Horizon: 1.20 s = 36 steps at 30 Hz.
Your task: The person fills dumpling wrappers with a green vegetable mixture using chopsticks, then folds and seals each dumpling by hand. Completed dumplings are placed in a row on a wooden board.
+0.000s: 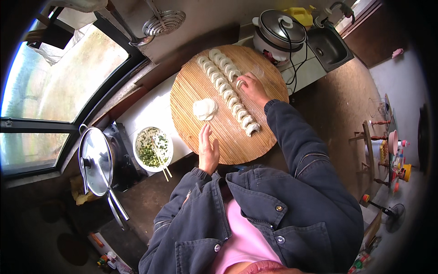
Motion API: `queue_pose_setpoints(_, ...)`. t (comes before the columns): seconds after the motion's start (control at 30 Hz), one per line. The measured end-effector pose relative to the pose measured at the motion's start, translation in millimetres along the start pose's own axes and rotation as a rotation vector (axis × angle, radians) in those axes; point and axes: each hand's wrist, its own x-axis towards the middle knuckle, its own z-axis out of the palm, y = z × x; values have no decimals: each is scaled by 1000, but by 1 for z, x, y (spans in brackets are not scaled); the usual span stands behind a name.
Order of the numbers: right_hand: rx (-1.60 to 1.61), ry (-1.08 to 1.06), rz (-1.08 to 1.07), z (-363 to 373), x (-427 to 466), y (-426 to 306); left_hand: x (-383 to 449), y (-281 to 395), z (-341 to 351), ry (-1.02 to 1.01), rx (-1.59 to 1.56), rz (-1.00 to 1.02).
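Note:
My right hand (252, 88) has its fingers on a folded dumpling (240, 84) at the near end of the shorter of two dumpling rows. The longer row (227, 94) runs beside it across a round slatted board (184, 82). Over the board's near edge, my left hand (209, 152) is raised with nothing in it and its thumb apart from its fingers. Just beyond its fingertips lies a stack of flat round dough wrappers (205, 109). To the left stands a white bowl (136, 150) of chopped green filling (149, 154), with chopsticks (160, 154) resting in it.
An electric cooker (280, 34) with a looping black cord (297, 68) stands behind the board, beside a sink (330, 48). A glass-lidded pan (97, 161) sits at left on a stove. A skimmer (166, 22) and ladle (137, 41) hang near the window.

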Motion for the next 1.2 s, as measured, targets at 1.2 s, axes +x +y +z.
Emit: queue_pose_setpoints(1.2,53,-403,-310,103,22,-81,-26,-27,-10,-38,-182,-131)
